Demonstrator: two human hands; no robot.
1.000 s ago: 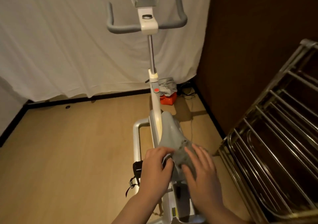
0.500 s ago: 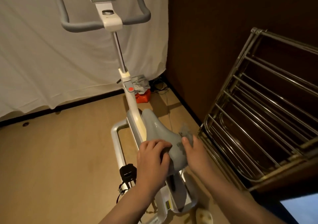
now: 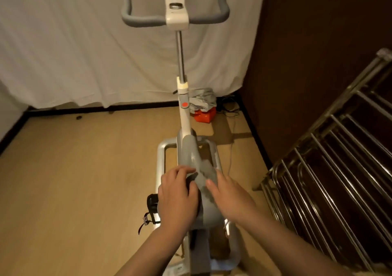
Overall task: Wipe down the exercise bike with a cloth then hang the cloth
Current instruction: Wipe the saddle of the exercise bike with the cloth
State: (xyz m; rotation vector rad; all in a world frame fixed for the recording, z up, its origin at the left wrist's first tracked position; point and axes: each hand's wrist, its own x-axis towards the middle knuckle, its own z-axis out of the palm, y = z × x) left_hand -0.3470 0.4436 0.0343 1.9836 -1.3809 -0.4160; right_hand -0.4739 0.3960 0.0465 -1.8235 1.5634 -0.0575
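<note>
- I see a white sheet point(image 3: 74, 42) hanging across the far wall.
- A crumpled grey garment point(image 3: 202, 100) lies on an orange box point(image 3: 204, 115) in the corner, with black cables point(image 3: 230, 106) just beside.
- Light wooden floor point(image 3: 74, 180) underneath.

Dim, warm, yellowish indoor light. The white curtain point(image 3: 84, 42) at the back is the brightest area, while the brown wall point(image 3: 318, 53) at right is nearly black. Thin glints run along the metal drying rack point(image 3: 339, 169). The exercise bike point(image 3: 183, 114) casts a soft shadow rightward onto the wooden floor point(image 3: 74, 180). Both hands look slightly smeared. Straight lines bow near the frame's edges, a wide-angle effect.
</note>
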